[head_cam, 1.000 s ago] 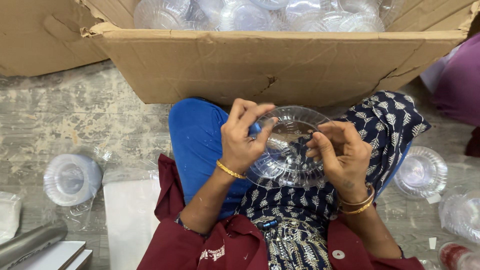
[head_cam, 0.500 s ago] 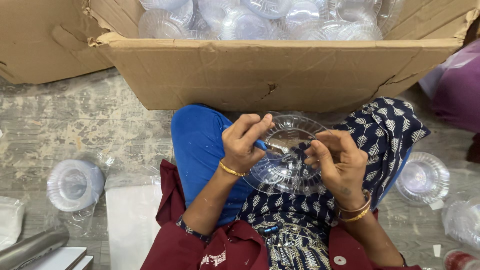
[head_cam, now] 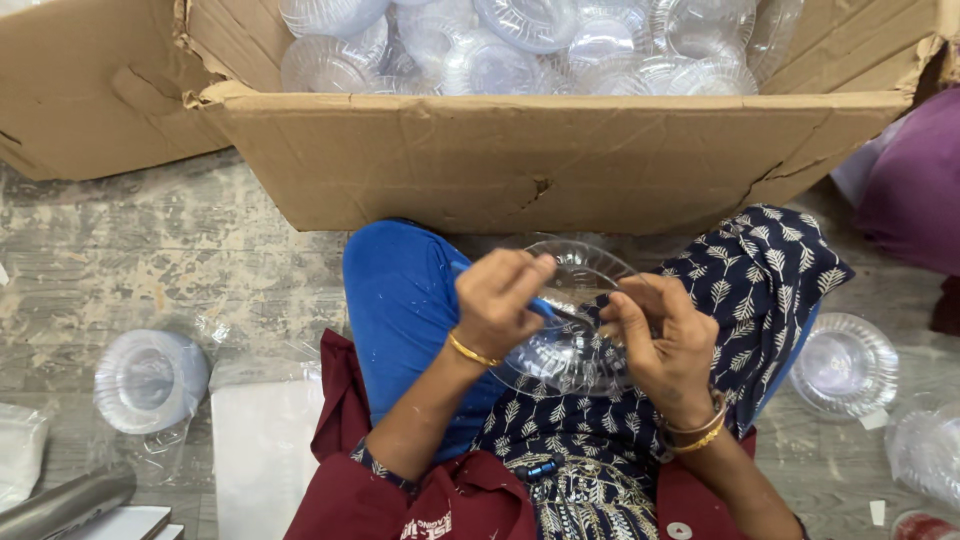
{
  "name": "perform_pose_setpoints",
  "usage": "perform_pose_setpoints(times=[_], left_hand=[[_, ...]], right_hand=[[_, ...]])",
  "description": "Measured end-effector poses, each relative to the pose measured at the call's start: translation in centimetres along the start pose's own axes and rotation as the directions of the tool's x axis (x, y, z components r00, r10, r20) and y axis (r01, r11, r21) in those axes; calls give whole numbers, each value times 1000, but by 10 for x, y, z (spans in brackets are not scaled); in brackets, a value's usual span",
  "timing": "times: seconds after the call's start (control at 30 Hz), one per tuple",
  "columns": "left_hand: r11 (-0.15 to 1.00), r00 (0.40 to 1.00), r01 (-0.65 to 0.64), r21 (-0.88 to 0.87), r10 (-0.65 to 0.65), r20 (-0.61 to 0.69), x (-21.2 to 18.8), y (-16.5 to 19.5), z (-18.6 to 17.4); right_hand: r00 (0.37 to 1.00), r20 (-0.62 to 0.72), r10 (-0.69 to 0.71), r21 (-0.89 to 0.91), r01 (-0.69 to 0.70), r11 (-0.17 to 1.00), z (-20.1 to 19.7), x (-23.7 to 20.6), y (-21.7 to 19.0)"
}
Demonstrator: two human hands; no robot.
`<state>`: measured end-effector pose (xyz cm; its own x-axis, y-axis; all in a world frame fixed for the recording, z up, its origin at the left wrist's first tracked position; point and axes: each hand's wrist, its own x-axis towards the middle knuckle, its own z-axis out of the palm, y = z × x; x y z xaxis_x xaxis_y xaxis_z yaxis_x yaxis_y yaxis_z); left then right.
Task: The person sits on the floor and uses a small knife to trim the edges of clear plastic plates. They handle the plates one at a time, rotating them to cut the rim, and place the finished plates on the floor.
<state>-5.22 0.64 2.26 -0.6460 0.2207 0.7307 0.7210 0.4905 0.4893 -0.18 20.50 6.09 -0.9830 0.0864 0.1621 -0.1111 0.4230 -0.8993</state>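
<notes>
Clear bowl point(head_cam: 570, 330) in both hands, blue tool point(head_cam: 540, 307) in left hand point(head_cam: 500, 300), cardboard box point(head_cam: 540, 160) w/ bowls ahead

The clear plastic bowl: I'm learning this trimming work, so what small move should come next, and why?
Probably turn the clear plastic bowl slightly with the right hand, bringing fresh rim under the blade. The left hand holds a blue-handled tool with its tip at the bowl's edge, while the right hand supports the bowl over the lap, so rotating looks easier than moving the tool.
</notes>
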Motion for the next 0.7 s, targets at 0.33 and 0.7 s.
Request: perform_pose_setpoints(times=[0.33,0.7], left_hand=[[817,876,481,-317,-462,138,17,10,-32],[843,975,211,-494,-143,171,7,-7,-42]], right_hand=[[999,-49,13,241,-1,971,-13,4,20],[758,648,-75,711,-566,417,-18,22,39]])
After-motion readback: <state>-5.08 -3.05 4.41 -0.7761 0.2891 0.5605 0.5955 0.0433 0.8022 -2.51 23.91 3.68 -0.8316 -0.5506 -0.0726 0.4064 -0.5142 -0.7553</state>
